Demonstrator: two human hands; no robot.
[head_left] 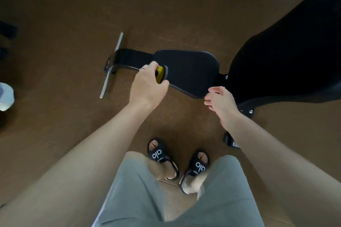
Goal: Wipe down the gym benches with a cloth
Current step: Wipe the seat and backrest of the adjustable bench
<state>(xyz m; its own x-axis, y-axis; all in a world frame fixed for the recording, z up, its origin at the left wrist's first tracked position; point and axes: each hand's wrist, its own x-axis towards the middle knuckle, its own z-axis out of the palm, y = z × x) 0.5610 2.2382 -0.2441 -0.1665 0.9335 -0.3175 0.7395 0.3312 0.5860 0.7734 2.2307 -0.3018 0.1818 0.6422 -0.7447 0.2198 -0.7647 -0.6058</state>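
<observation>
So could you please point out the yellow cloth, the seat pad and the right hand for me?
yellow cloth (159, 77), head view, on the fold showing past the left hand's fingers.
seat pad (191, 72), head view, middle of its top.
right hand (224, 101), head view, back of the hand.

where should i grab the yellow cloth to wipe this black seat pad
Grip the folded yellow cloth across its back, coming from the narrow end of the black padded seat, as the left hand does now. The pad lies flat and broad, so a top-side hold likely keeps the cloth flat against it. The right hand hovers open at the near edge.
</observation>
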